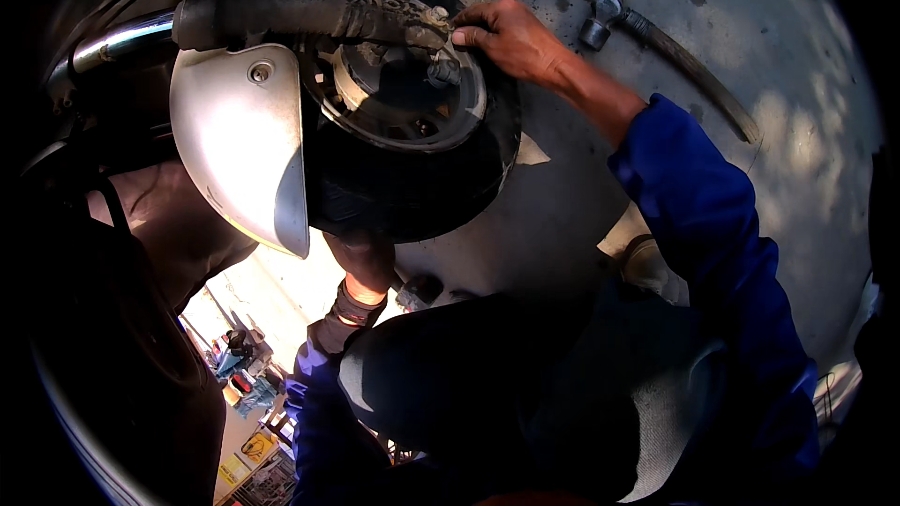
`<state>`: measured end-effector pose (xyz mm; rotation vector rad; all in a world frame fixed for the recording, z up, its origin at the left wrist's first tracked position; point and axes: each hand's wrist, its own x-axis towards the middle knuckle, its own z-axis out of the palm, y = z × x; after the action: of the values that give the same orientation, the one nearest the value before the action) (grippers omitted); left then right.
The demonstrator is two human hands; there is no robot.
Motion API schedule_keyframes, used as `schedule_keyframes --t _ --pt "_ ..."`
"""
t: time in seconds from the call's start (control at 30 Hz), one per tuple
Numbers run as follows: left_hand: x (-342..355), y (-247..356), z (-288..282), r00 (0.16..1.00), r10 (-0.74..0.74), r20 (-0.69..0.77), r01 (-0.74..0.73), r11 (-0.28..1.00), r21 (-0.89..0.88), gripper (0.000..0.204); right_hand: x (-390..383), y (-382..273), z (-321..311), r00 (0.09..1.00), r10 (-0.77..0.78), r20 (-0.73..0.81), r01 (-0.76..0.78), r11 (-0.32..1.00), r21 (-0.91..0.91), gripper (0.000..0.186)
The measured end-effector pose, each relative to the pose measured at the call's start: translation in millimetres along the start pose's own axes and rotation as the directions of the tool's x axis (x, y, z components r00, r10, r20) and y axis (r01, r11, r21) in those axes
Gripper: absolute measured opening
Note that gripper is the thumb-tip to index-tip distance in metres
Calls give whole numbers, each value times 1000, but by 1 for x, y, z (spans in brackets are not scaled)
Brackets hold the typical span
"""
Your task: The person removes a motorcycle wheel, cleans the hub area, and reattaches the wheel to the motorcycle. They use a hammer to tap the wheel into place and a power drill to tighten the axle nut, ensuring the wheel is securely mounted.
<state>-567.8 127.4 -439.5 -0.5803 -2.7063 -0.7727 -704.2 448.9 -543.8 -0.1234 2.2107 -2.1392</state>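
Note:
A motorcycle's wheel has a black tyre [403, 192] and a grey metal rim [472, 117]. Across its upper side runs a dirty, dark fork leg [272, 19], and a silver fender [239, 131] covers its left part. My right hand [511, 42] is at the right end of the fork leg, thumb and forefinger pinched together by a small fitting [437, 14]. What lies between the fingertips, if anything, is too small to make out. Against the near side of the tyre is my left hand [364, 258], its fingers hidden under the tyre and in shadow.
A ball-peen hammer [694, 61] with a wooden handle lies on the concrete floor [581, 206] at the upper right. My shoe [647, 267] is right of the wheel. Several tools and coloured items [244, 375] lie at the lower left, beside the dark motorcycle body.

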Motion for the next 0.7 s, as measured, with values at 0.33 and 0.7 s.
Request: schedule_keyframes --t 0.33,0.7 --pt "-11 -1 10 993 114 10 -112 987 -117 55 4 7 -7 999 13 29 -14 999 35 36" --pt "18 61 10 915 -143 377 355 729 -586 81 -115 9 -112 919 16 -394 -382 279 -881 69"
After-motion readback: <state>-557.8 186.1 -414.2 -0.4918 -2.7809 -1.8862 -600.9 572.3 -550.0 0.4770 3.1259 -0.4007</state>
